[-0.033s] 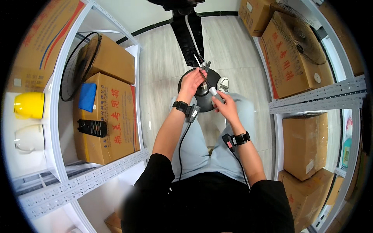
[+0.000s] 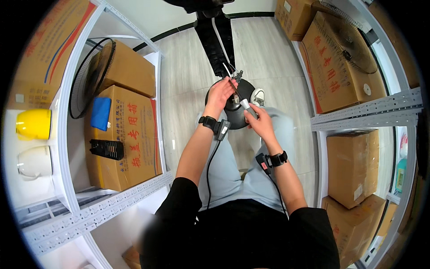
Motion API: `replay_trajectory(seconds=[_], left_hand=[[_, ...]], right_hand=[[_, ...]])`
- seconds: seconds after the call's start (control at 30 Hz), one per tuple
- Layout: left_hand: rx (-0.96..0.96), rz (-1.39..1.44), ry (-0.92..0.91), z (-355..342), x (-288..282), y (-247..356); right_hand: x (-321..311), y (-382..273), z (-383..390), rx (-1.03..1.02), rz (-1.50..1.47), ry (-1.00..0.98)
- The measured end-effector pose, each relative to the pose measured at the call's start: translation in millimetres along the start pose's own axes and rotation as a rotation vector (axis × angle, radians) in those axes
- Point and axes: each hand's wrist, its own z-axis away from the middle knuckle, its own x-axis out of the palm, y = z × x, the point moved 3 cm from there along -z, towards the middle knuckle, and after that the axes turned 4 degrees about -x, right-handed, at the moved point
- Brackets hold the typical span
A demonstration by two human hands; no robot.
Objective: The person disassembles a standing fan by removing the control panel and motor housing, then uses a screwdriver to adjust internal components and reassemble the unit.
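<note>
My right hand [image 2: 260, 122] is closed round the grey and white handle of a screwdriver [image 2: 248, 107]. Its dark shaft points up and left toward my left hand [image 2: 221, 95], whose fingers are closed beside the shaft's far end; what they pinch is hidden. Just beyond the fingertips, thin wires and a small dark fitting [image 2: 239, 75] show at the lower end of a long black part [image 2: 214, 45] with a white cable along it. Below both hands, between my legs, lies a round black base [image 2: 235, 123], partly covered by my hands and the tool.
Shelves flank me on both sides. At left, a fan guard [image 2: 85, 83], a blue pouch [image 2: 101, 114] and a black slotted cover [image 2: 106, 149] are on cartons, with a yellow mug [image 2: 33, 124] and a white mug [image 2: 35, 162] nearby. Another fan guard [image 2: 349, 40] leans on the right carton [image 2: 331, 74].
</note>
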Motion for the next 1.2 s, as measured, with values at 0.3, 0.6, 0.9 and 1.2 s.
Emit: replay_trajectory(seconds=[0.3, 0.6, 0.9, 1.2], left_hand=[[0.233, -0.169, 0.069, -35.2, 3.2, 13.0], [0.459, -0.346, 0.35, -40.4, -1.0, 6.0], [0.257, -0.301, 0.276, -46.9, 11.7, 24.0], [0.155, -0.14, 0.253, -50.5, 7.3, 33.0]], right_hand=[[25.1, 39.9, -46.3, -0.079, -0.086, 0.037], [25.2, 49.5, -52.8, 0.057, -0.358, -0.02], [29.2, 81.0, -73.5, -0.134, -0.09, -0.009], [32.8, 74.5, -79.7, -0.136, -0.072, 0.004]])
